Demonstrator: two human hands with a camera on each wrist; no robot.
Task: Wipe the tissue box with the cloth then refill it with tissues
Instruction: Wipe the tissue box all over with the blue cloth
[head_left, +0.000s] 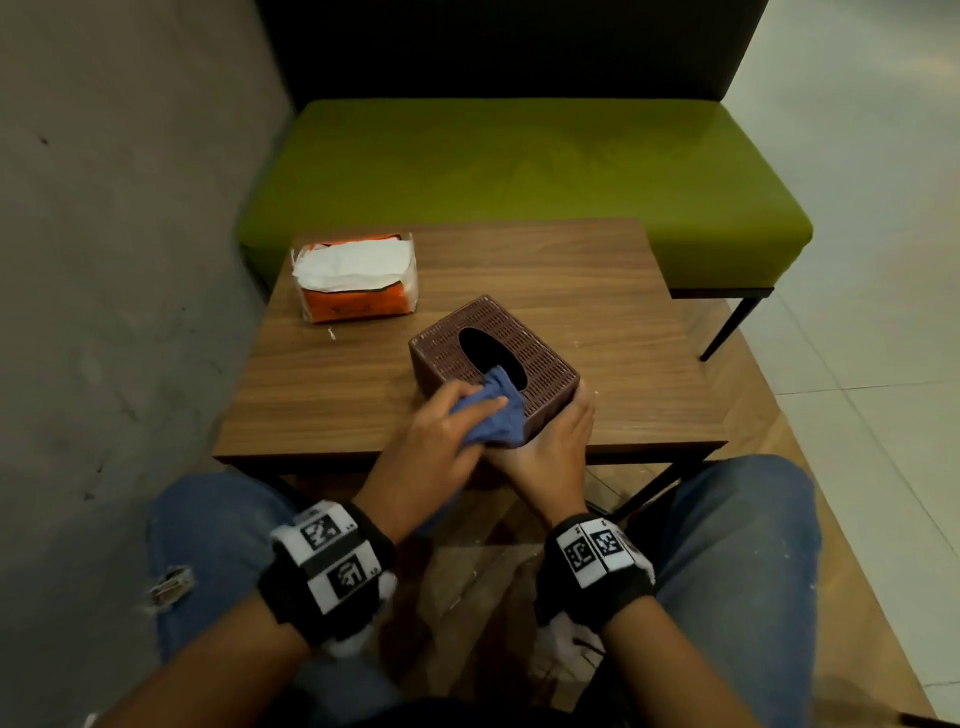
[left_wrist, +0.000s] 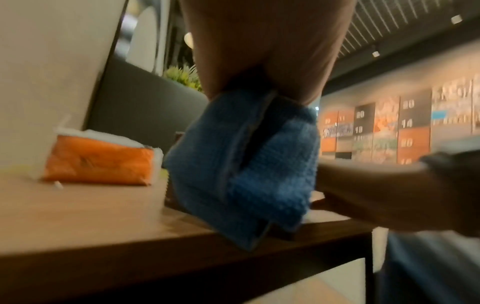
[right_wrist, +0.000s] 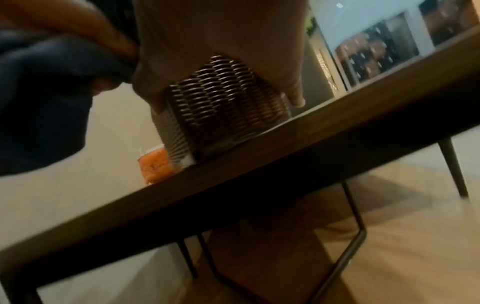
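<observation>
woven tissue box (head_left: 493, 358), wood-grain table (head_left: 597, 291)

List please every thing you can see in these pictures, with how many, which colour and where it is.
tissue box: one, brown woven, near front edge of table, oval opening on top
cloth: one, blue, on box's near top corner
tissue pack: one, orange with white tissues, far left of table
table: one, brown wood
bench: one, green, behind table
left hand: holds cloth against box
right hand: grips box's near right corner
</observation>
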